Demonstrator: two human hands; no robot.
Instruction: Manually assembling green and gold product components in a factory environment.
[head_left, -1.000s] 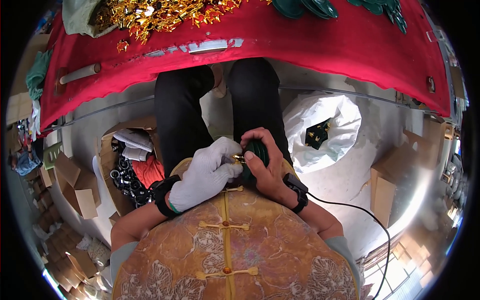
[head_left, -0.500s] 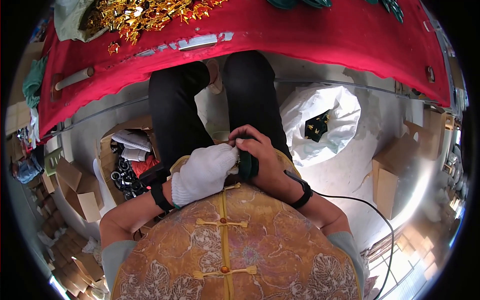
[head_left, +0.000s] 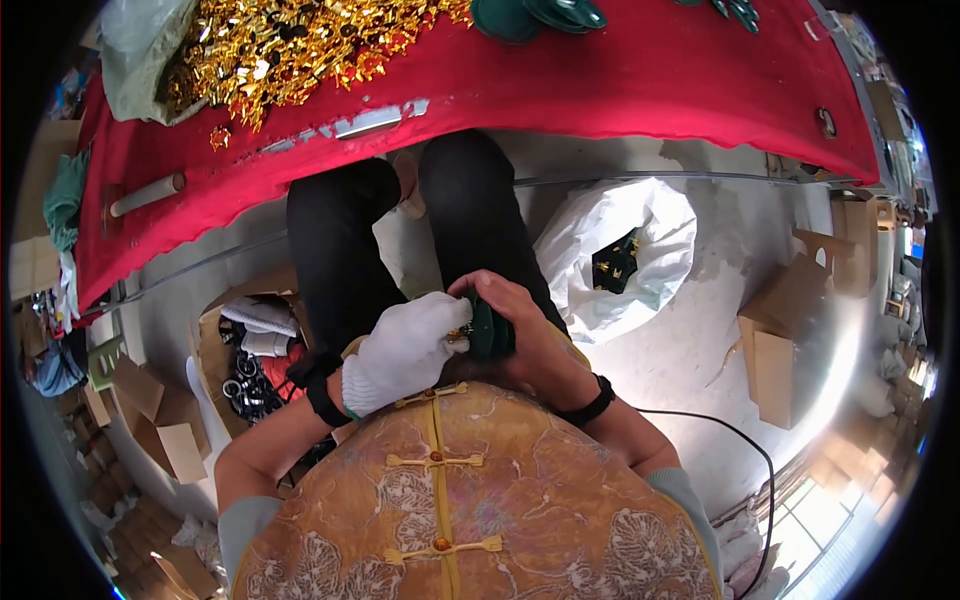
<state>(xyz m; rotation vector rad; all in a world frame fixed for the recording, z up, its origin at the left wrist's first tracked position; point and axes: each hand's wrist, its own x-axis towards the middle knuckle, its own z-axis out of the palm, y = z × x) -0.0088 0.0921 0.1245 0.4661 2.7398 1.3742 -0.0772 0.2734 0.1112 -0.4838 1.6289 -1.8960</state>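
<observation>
Close together over my lap, both hands work at one spot. My right hand (head_left: 518,330), bare, is wrapped round a dark green rounded piece (head_left: 487,330), perhaps a stack of them; its kind cannot be made out. Against the left side of that piece, my left hand (head_left: 415,340) in a white knit glove pinches a small shiny gold part (head_left: 460,333), mostly hidden by the gloved fingers. Inside the white sack (head_left: 668,225) by my right knee lie dark green pieces with gold parts on them (head_left: 615,262).
A red-covered table (head_left: 640,90) spans the far side, bearing a heap of gold parts (head_left: 300,60) and green pieces (head_left: 510,18). Left of my legs stands a carton (head_left: 207,345) holding gloves and black items. Cardboard boxes (head_left: 775,340) stand at right; a black cable (head_left: 735,405) runs nearby.
The view has tilted up and shifted, so more of the table shows. My right fingers have straightened somewhat over the green piece, and the gold part at the left fingertips shows more clearly.
</observation>
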